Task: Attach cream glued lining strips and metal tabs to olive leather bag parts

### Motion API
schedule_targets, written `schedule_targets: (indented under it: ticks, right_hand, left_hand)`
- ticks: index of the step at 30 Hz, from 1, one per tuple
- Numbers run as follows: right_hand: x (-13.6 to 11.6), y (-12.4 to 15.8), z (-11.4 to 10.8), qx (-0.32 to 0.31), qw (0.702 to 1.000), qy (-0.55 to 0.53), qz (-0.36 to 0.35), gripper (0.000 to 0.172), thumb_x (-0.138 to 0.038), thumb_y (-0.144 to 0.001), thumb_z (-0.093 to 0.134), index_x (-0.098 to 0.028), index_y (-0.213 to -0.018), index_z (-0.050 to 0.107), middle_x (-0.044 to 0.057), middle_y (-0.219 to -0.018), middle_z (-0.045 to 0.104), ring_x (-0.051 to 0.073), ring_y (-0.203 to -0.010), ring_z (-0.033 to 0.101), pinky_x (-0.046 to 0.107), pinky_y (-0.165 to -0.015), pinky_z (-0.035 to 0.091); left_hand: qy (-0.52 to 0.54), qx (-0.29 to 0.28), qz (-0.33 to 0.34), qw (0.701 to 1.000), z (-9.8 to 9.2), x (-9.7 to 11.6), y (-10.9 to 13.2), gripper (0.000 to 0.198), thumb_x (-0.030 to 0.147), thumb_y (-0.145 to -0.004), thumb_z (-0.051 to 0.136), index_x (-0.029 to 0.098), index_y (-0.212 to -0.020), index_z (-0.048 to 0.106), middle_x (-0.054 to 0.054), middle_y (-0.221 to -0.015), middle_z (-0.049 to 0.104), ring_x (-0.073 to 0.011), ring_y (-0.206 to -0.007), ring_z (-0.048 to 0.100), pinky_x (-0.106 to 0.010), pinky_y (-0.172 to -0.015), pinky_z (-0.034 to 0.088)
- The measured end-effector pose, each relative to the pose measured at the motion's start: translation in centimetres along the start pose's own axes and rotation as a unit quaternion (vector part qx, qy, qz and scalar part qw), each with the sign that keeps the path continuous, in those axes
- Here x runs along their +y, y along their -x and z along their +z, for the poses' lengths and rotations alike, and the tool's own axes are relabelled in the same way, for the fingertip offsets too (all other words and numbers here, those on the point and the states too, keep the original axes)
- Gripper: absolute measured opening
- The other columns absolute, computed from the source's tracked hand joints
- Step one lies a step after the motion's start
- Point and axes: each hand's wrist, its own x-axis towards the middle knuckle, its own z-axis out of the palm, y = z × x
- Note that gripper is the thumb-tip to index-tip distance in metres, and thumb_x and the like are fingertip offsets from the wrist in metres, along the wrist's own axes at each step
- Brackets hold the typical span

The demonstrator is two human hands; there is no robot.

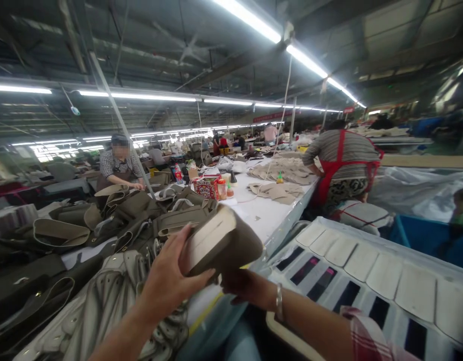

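Note:
I hold a stack of olive-brown leather pieces with a pale cut edge (222,243) in front of me above the table's near edge. My left hand (171,281) grips the stack's left end, fingers up along the pale edge and thumb under it. From below, my right hand (244,287) supports the stack's underside, its fingers curled beneath and partly hidden. A bracelet sits on that wrist.
A long white worktable (267,213) carries heaps of olive bag parts (141,215), a red box (206,189), bottles and tan cut pieces (276,191). A rack of pale insoles (367,260) stands at the right. One person works at far left, another in a red apron (342,160) at the right.

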Motion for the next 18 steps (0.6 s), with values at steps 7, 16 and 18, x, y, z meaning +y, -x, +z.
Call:
schedule_targets:
  ticks: [7, 16, 18]
  right_hand:
    - [-4.4, -3.5, -16.6, 0.11, 0.963, 0.242, 0.045, 0.021, -0.032, -0.077, 0.052, -0.016, -0.088, 0.061, 0.004, -0.079, 0.06, 0.017, -0.074, 0.058, 0.03, -0.061, 0.048]
    - [9.3, -13.5, -33.5, 0.212, 0.824, 0.515, -0.104, 0.024, -0.019, -0.083, 0.039, -0.02, -0.079, 0.063, 0.006, -0.076, 0.065, 0.019, -0.071, 0.061, 0.03, -0.068, 0.046]
    - [10.9, -16.3, -33.1, 0.18, 0.821, 0.507, -0.191, 0.02, -0.019, -0.083, 0.043, -0.023, -0.08, 0.062, 0.003, -0.072, 0.064, 0.016, -0.066, 0.061, 0.025, -0.063, 0.046]
  left_hand:
    - [-0.118, 0.024, 0.298, 0.947, 11.9, 1.1, -19.1, 0.089, 0.047, -0.07, 0.065, 0.015, -0.141, 0.023, -0.016, -0.128, 0.044, -0.0325, -0.118, 0.04, -0.045, -0.102, 0.027]
    - [-0.052, -0.272, 0.402, 0.873, 44.5, -9.6, -29.6, 0.069, 0.047, -0.075, 0.06, 0.022, -0.135, 0.037, -0.014, -0.112, 0.056, -0.0299, -0.102, 0.05, -0.043, -0.088, 0.034]
    - [0.015, -0.29, 0.298, 0.909, 46.8, -11.2, -32.4, 0.056, 0.054, -0.076, 0.057, 0.021, -0.121, 0.053, -0.011, -0.101, 0.06, -0.0262, -0.096, 0.052, -0.038, -0.086, 0.037]
